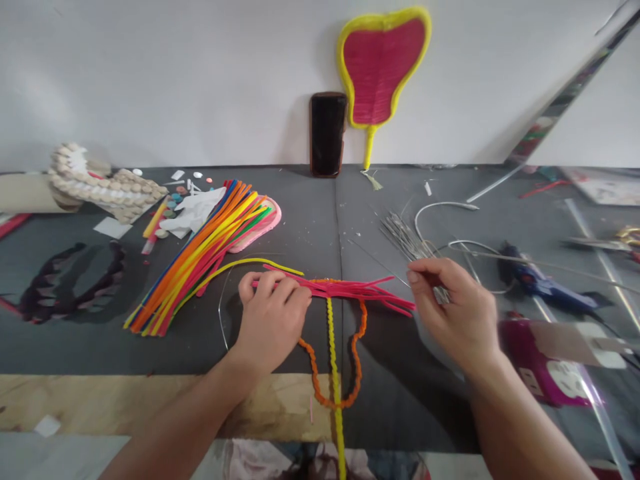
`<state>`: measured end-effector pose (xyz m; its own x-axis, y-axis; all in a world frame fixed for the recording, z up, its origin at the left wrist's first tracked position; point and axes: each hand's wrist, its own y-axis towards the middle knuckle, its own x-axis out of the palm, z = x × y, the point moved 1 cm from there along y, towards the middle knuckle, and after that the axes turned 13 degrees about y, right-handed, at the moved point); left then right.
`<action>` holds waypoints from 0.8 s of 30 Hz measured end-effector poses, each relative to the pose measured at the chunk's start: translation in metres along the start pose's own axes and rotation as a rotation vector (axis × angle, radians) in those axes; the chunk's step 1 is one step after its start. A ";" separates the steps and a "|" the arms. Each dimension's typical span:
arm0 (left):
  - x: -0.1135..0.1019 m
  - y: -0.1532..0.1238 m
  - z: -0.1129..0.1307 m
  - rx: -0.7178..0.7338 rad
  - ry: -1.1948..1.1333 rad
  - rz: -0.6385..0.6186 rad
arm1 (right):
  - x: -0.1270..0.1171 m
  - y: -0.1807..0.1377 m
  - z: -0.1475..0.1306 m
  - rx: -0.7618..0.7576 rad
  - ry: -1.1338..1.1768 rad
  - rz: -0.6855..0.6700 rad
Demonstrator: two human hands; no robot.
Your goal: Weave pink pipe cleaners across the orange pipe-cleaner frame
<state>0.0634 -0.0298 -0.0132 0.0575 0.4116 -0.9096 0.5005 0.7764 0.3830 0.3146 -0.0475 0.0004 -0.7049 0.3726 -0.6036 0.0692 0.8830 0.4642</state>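
My left hand rests palm down on a bundle of pink pipe cleaners, its fingers curled and pressing their left end to the dark mat. My right hand hovers at the bundle's right end, fingers pinched together beside a bunch of thin metal wires; what it pinches is too small to see. A yellow braided strip runs toward me under the bundle, with an orange looped pipe cleaner around it.
A fan of multicoloured pipe cleaners lies left. A blue glue gun and white cable lie right. A phone and a pink-and-yellow woven fan lean on the wall. A shell ornament is far left.
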 end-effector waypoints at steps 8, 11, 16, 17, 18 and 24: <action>-0.010 0.004 -0.011 -0.060 -0.243 0.049 | 0.008 -0.009 -0.017 -0.085 0.040 -0.078; -0.022 0.002 -0.017 -0.212 -0.421 0.024 | 0.029 -0.018 -0.037 -0.114 -0.104 -0.396; -0.032 -0.019 -0.009 -0.424 -0.909 -0.149 | 0.058 -0.026 -0.066 0.008 -0.467 -0.727; -0.031 -0.025 -0.006 -0.470 -1.007 -0.185 | 0.062 -0.025 -0.070 0.031 -0.503 -0.752; -0.029 -0.032 -0.002 -0.513 -1.090 -0.221 | 0.066 -0.024 -0.073 0.057 -0.525 -0.768; -0.009 -0.059 0.016 -0.733 -1.508 -0.353 | 0.075 -0.023 -0.081 0.181 -0.501 -0.731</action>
<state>0.0469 -0.0873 -0.0301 0.9565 -0.2609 -0.1305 0.2214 0.9406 -0.2573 0.2031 -0.0629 -0.0029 -0.2293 -0.2555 -0.9392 -0.1350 0.9640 -0.2293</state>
